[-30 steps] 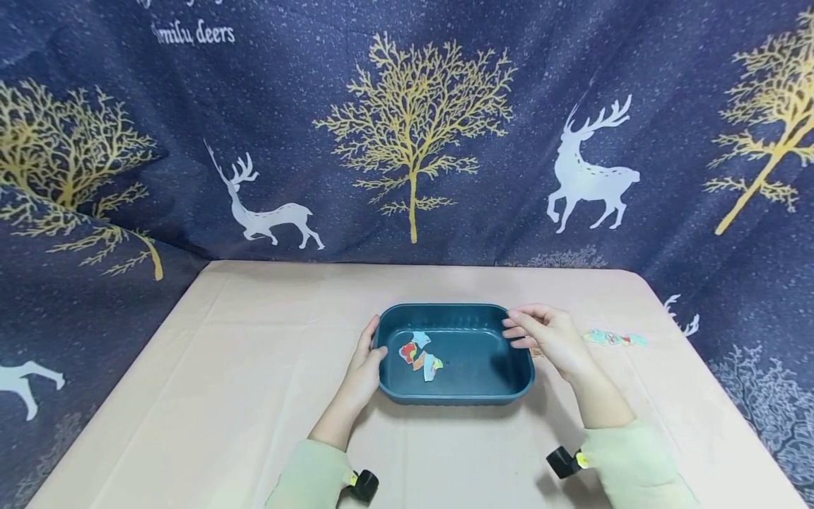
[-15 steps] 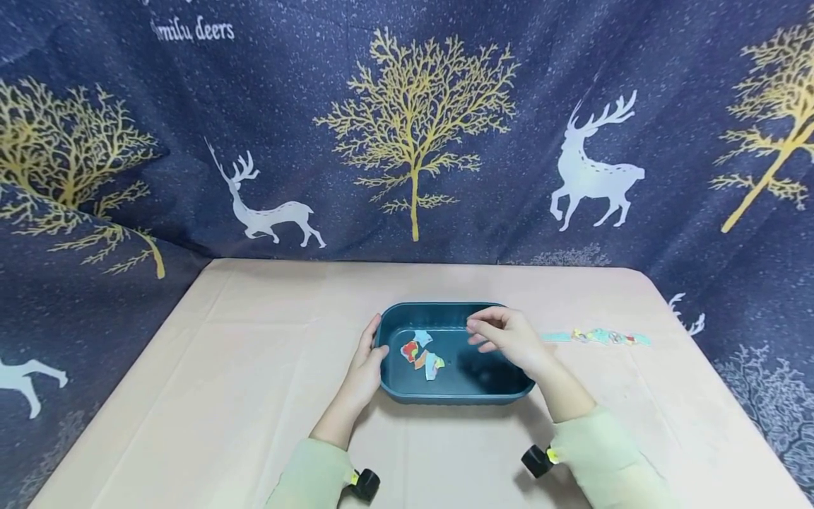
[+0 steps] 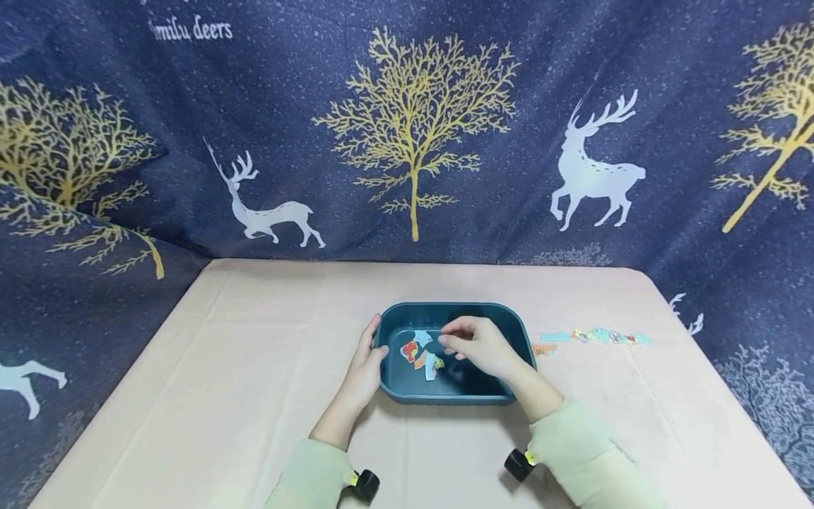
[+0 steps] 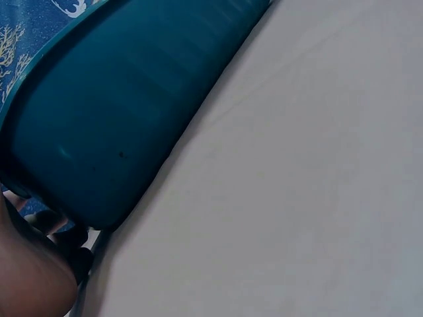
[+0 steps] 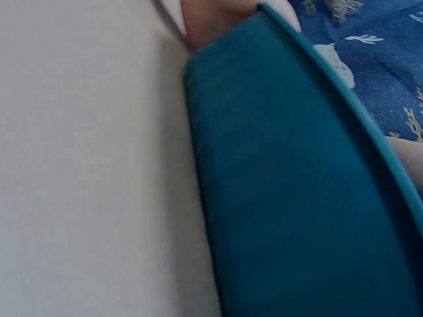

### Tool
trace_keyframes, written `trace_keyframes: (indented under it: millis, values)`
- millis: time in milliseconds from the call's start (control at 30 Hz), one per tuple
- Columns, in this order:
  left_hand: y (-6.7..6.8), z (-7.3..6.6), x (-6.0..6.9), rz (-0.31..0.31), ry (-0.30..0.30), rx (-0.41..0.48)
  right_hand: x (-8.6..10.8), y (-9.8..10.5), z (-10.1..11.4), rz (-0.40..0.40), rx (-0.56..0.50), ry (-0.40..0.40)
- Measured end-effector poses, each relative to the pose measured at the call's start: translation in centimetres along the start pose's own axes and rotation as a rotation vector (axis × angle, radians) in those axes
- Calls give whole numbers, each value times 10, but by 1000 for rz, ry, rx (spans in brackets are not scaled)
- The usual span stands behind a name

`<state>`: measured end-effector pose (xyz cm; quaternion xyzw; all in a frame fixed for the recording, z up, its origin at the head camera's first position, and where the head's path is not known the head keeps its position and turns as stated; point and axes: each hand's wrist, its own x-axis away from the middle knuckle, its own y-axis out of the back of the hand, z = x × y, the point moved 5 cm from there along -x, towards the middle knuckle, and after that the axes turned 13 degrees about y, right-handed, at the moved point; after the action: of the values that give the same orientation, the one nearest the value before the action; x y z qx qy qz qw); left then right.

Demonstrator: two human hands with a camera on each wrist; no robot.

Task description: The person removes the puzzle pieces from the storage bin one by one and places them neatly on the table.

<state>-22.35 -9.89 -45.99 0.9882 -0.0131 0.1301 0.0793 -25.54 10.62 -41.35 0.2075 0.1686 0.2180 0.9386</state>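
A dark teal plastic box [image 3: 445,399] stands on the table in the head view. My left hand [image 3: 365,364] grips its left wall, thumb over the rim and fingers along the outside. In the box's left half lie several small, flat, irregular picture pieces: a light blue one [image 3: 422,338], a red one [image 3: 409,351], an orange one [image 3: 419,362] and a pale blue and yellow one [image 3: 430,367]. Over the box's middle, my right hand [image 3: 482,348] has its fingers loosely bent, tips just right of the light blue piece. No piece is visible in it. Both wrist views show mainly the box's outer wall [image 4: 119,119].
Right of the box, a row of flat, light blue and multicoloured pieces [image 3: 600,335] lies on the table. An orange piece [image 3: 544,349] sits close to the box's right wall. A dark blue curtain [image 3: 280,106] with deer and trees hangs behind the table.
My right hand has moved left from the box's right rim to its middle, lowering toward the pieces. This uncovers the row's left end and the orange piece. My left hand keeps its grip.
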Motion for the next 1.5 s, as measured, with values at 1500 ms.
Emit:
trace_keyframes:
  millis: [1500]
  values:
    - [0, 0, 0, 9, 2, 13, 1, -30, 4, 254, 516, 125]
